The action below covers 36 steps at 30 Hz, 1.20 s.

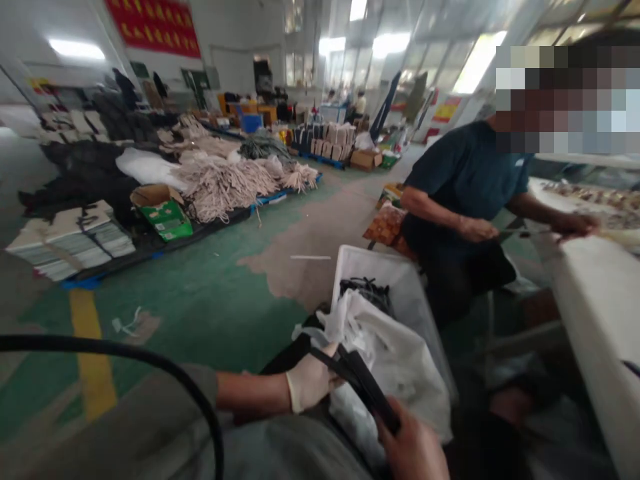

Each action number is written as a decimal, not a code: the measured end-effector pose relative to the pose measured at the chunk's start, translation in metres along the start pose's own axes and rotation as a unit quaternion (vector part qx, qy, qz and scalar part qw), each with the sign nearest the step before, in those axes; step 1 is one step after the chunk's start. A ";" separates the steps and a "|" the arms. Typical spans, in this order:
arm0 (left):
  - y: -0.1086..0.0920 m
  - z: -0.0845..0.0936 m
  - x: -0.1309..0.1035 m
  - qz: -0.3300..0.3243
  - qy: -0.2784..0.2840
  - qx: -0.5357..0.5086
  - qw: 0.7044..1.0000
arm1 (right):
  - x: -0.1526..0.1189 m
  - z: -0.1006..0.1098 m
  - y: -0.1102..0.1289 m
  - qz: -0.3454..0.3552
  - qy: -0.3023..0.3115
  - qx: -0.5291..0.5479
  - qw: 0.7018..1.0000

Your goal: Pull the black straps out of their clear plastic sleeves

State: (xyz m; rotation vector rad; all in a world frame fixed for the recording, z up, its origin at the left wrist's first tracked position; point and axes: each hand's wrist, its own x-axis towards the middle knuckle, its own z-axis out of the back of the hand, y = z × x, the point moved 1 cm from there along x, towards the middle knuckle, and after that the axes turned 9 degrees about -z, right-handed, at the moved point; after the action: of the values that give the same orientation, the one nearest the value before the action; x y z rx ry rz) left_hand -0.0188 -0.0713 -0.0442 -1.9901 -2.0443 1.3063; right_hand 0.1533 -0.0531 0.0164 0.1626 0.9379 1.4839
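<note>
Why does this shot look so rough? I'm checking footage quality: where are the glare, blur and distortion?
Head view: the windows at the back blow out white with glare; the left hand, the right hand and the black straps they hold are soft with blur; straight lines bow toward the edges, as the white table shows; the co-worker's face is pixelated.

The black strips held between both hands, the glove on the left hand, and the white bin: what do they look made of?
Black strips: likely flat woven webbing or plastic, matte; blur leaves it open. Glove on left hand: thin whitish latex or rubber, smooth and skin-tight. White bin: moulded plastic, with a smooth, rigid rim.
</note>
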 end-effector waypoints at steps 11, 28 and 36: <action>0.001 -0.011 -0.001 0.006 0.072 -0.036 0.997 | 0.003 0.010 -0.012 -0.032 0.035 -0.009 0.999; 0.019 -0.024 -0.009 0.081 0.177 0.050 0.980 | 0.001 0.001 0.003 -0.056 0.043 0.100 0.992; -0.028 -0.028 0.001 0.116 0.045 -0.019 0.992 | -0.037 0.020 -0.018 0.019 0.055 0.197 0.979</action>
State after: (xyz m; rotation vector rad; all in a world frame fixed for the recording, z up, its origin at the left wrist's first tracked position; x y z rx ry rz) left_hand -0.0274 -0.0512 -0.0108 -2.3164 -1.8578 1.1932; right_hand 0.1858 -0.0793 0.0342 0.3916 1.3211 1.3368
